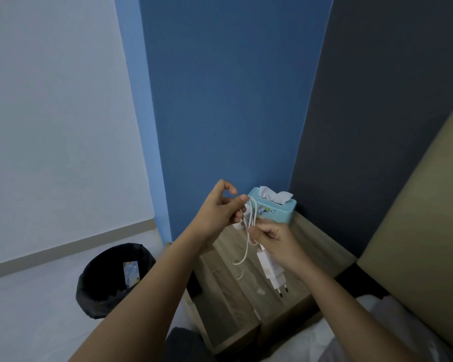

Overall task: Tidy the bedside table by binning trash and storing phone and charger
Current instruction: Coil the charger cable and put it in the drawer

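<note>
I see my left hand [221, 209] and right hand [273, 244] both pinched on one white cable [247, 239]; one charger plug [271, 270] hangs above one bedside table [228, 283], beside one bin [110, 280].

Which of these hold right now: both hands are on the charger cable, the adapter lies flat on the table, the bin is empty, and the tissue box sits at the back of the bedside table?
1. Both hands hold the white cable. True: the left hand and right hand both grip it.
2. The adapter lies flat on the bedside table. False: it hangs from the right hand, above the top.
3. The black bin is empty. False: a printed packet shows inside.
4. The blue tissue box sits at the table's back, by the wall. True.
</note>
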